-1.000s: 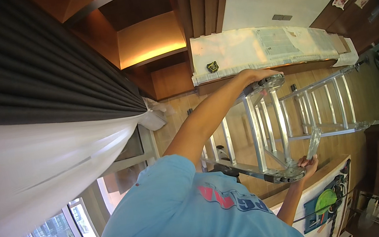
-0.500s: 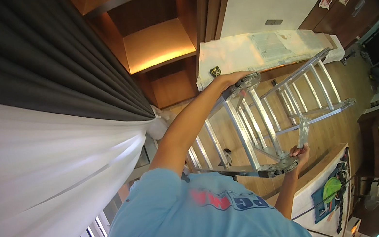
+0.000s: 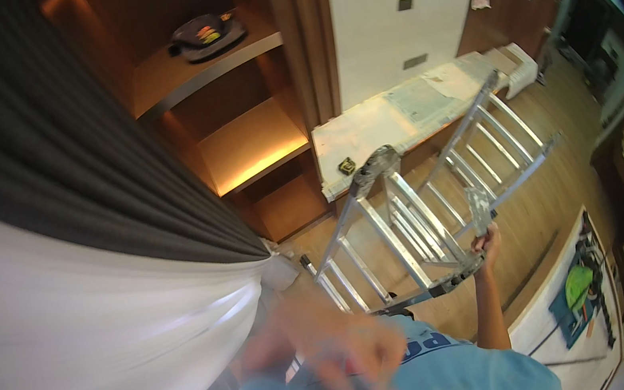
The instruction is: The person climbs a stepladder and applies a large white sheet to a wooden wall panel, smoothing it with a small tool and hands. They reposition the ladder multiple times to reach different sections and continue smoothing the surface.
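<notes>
My left hand is raised close to the camera over my blue shirt, smeared by motion. Its fingers look loosely bent and apart, and nothing shows in them. My right hand is closed round the lower end of a putty knife, whose flat blade points up and is streaked grey-white. That hand is beside the near right hinge of an aluminium folding ladder; whether it touches the hinge I cannot tell. The ladder stands unfolded before me, its metal smudged with pale stains.
Left of me hang a white sheer and a dark curtain. Lit wooden shelves hold a dark cap. A tape measure lies on the covered low ledge. Tools lie on a white board at right.
My left hand has let go of the ladder's top left hinge and come back toward me. My right hand still holds the putty knife. The view has shifted, bringing the cap into sight.
</notes>
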Motion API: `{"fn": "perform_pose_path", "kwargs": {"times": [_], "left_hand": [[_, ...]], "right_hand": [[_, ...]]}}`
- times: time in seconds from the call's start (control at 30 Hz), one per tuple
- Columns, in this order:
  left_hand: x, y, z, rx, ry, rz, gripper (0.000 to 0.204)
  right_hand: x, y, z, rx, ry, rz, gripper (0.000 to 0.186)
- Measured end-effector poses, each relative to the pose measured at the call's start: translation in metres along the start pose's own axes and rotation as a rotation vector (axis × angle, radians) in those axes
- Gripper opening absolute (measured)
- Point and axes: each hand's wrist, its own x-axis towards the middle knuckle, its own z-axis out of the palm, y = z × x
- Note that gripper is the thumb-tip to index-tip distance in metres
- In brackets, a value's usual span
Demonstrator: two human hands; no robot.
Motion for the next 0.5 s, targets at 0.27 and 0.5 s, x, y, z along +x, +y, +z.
{"fn": "perform_pose_path", "kwargs": {"times": [0.27, 0.5], "left_hand": [[0.057, -0.008, 0.012, -0.351, -0.229, -0.031, 0.028], [0.050, 0.028, 0.005, -0.129, -0.299, -0.101, 0.015]], "right_hand": [[0.012, 0.015, -0.010, -0.151, 0.125, -0.130, 0.033], [0.001, -0.004, -0.002, -0.095, 0.022, -0.089, 0.022]]}}
